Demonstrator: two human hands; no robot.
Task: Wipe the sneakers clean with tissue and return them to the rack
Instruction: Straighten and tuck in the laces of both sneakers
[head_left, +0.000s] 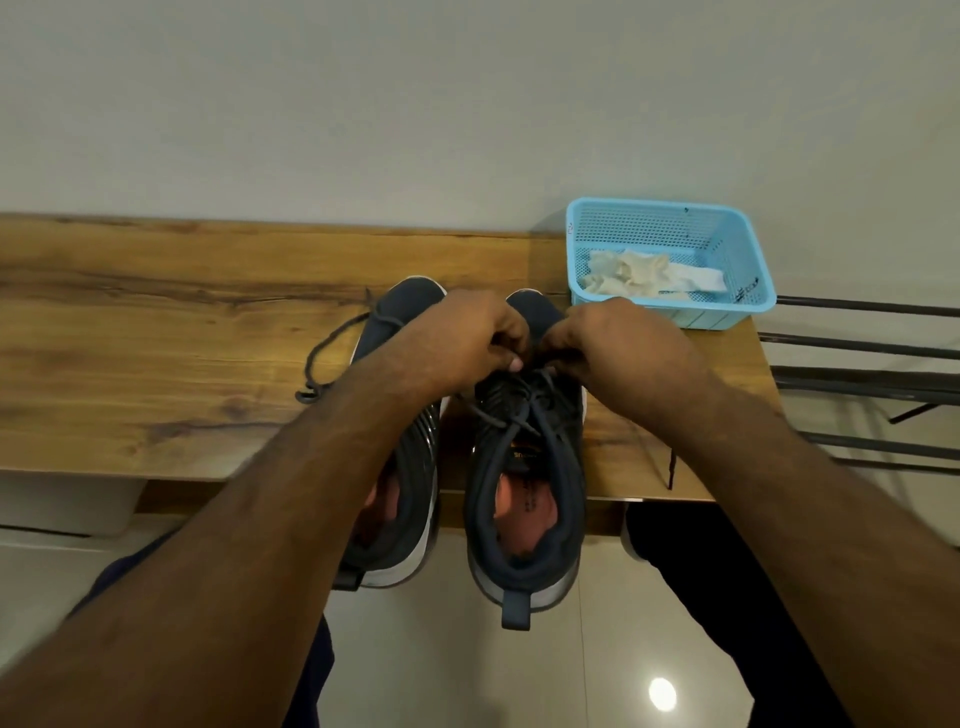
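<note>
We see two dark navy knit sneakers with white soles and salmon-pink insoles, standing side by side on a wooden tabletop (156, 332), heels hanging over its near edge. The right sneaker (524, 467) has a small orange tongue label; its writing is too blurred for us to read. The left sneaker (410, 457) trails one loose dark lace (324, 358) onto the wood. Two bare hands meet over the right sneaker's laces: the left hand (467, 338) and the right hand (618, 343), both with fingers curled, pinching the laces. Behind, one light blue perforated plastic basket (670, 228) holds crumpled white tissues (644, 275). Beside it are the dark metal bars of a rack (862, 343).
</note>
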